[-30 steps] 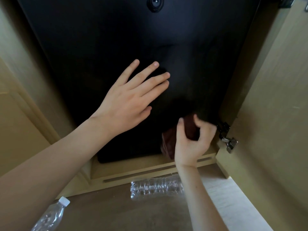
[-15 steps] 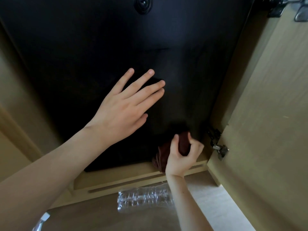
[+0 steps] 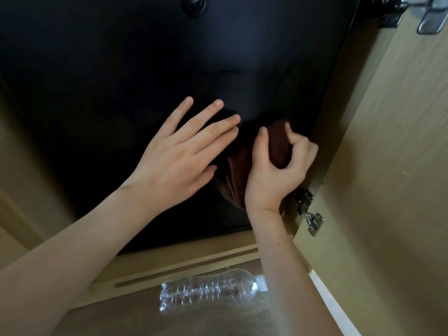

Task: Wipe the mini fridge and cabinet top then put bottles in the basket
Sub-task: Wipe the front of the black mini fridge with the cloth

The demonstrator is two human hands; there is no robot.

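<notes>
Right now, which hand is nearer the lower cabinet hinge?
Right. The right hand, gripping the brown cloth, is just up-left of the lower hinge; the left hand rests flat on the fridge door, farther left.

Fridge door point(image 3: 109, 69): plain glossy black, no pattern, faint bluish sheen near the top.
Cloth point(image 3: 278, 146): dark reddish brown, plain.
Cabinet door point(image 3: 400, 166): light tan, faint wood grain.
Hinge point(image 3: 312, 220): silver metal.
Bottle point(image 3: 208, 292): clear and colourless, ribbed with rings and small ridges.
Floor point(image 3: 121, 316): mid brown, plain, with a white strip point(image 3: 332, 304) along its right side.
</notes>
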